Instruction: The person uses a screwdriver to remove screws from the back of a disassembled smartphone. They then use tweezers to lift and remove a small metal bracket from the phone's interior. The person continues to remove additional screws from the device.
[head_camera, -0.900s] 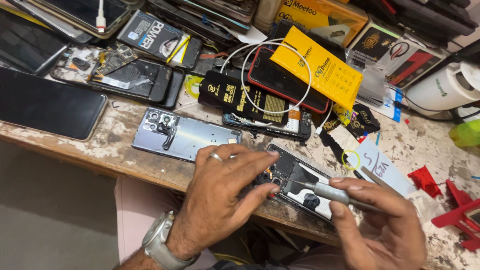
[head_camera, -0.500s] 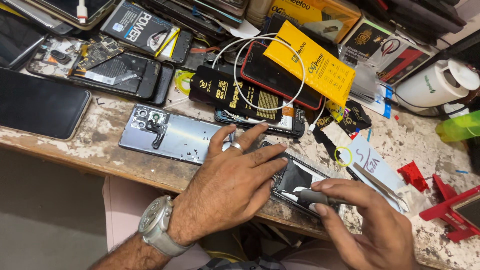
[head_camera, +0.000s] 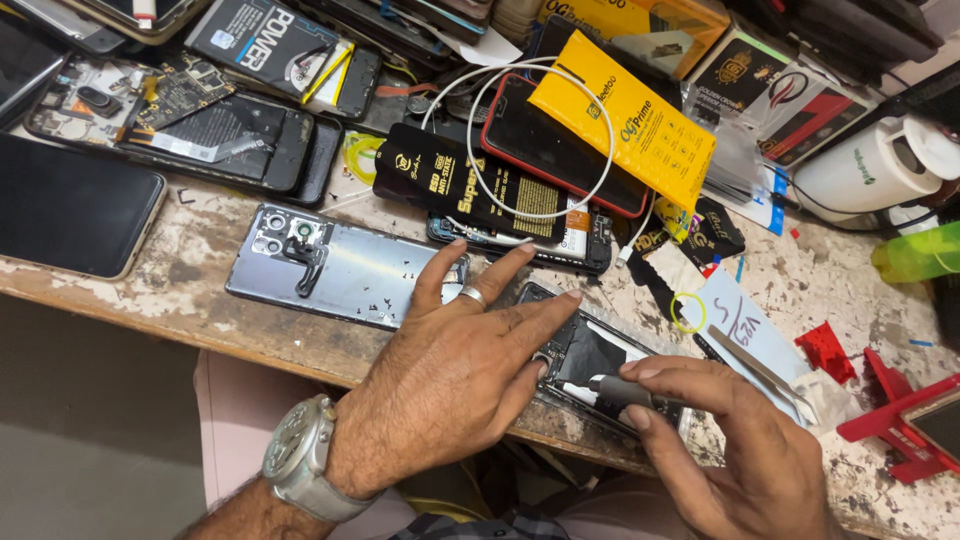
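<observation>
Broadly, the worn workbench (head_camera: 150, 300) carried a grey back cover (head_camera: 340, 270) beside the opened phone (head_camera: 590, 355) at its front edge. The left hand (head_camera: 460, 380) lay spread flat, fingertips pinning the phone. The right hand (head_camera: 740, 450) pinched a small grey tool (head_camera: 625, 390) onto it.

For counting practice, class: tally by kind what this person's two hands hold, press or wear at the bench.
Opened phone, pressed by the left hand: 1
Grey screwdriver, held in the right hand: 1
Wristwatch, on the left wrist: 1
Ring, on a left finger: 1
Total: 4
</observation>
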